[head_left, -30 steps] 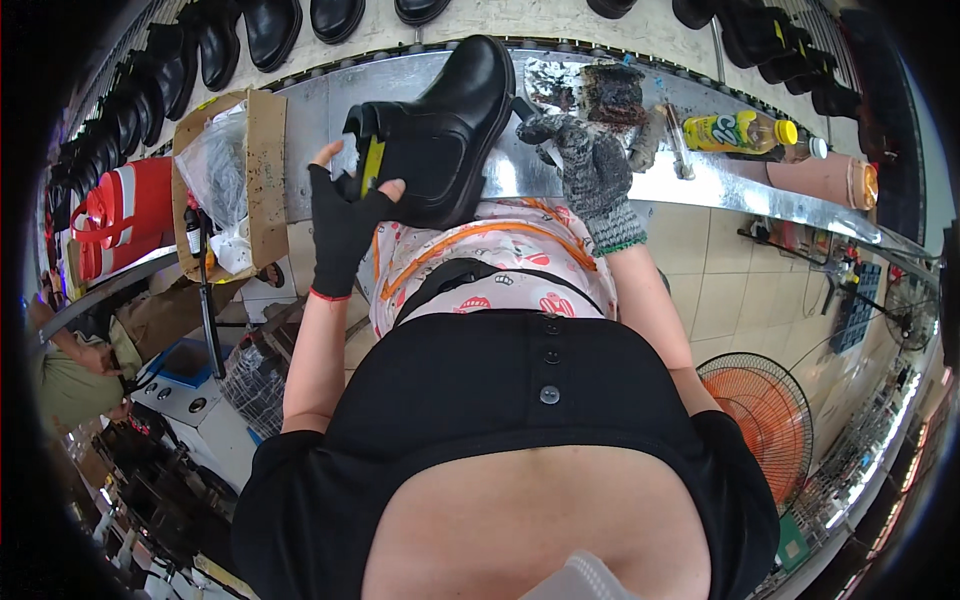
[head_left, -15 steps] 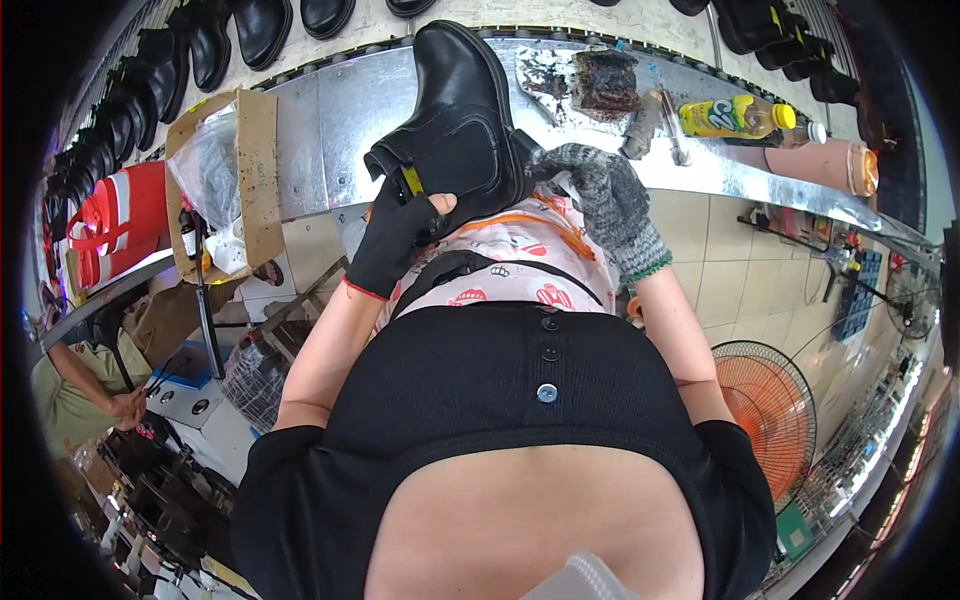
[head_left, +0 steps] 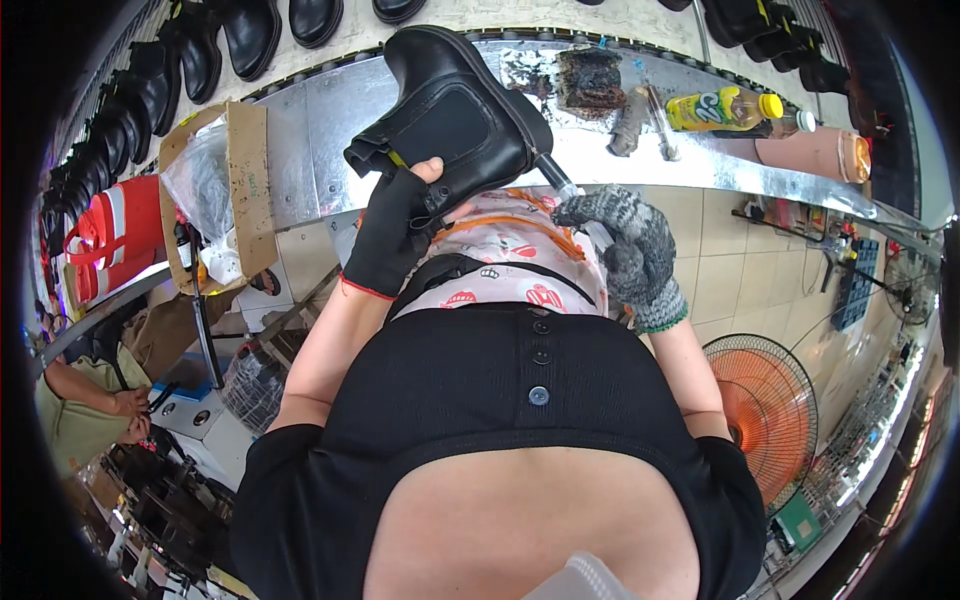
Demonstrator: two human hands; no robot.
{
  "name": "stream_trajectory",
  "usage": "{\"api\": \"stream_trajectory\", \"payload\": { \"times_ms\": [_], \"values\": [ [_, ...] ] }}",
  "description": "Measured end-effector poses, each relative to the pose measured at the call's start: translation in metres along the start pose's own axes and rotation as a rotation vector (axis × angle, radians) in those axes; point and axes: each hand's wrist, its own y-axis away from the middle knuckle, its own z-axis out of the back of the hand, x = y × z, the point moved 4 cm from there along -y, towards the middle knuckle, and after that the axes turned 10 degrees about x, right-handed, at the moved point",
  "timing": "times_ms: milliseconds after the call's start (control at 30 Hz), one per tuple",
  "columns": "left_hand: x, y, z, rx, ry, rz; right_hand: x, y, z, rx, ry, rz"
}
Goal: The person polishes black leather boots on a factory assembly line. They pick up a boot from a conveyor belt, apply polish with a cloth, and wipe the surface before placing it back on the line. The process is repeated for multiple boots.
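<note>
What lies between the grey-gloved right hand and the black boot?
In the head view, a slim tool, gripped by the right hand, spans the gap to the black boot, its dark end by the heel.

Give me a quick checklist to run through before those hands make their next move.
1. Left hand's grip on the black boot: ok, closed on the upper part near the opening.
2. Right hand's grip on the dark tool: ok, held in the gray glove.
3. Tool tip touching the boot: cannot tell; it appears right at the heel.
4. Left thumb covered: not ok, its end is bare.
5. Cap on the yellow-labeled bottle: ok.
</note>
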Motion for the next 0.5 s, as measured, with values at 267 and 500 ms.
{"api": "stream_trajectory", "payload": {
  "times_ms": [267,500],
  "values": [
    [-0.011,-0.002,-0.012,0.024,0.111,-0.067,0.015,0.003,-0.002,-0.055,-0.019,-0.015],
    [-0.023,0.0,-0.014,0.086,0.101,-0.115,-0.027,0.028,0.001,-0.175,-0.951,-0.215]
  ]
}}
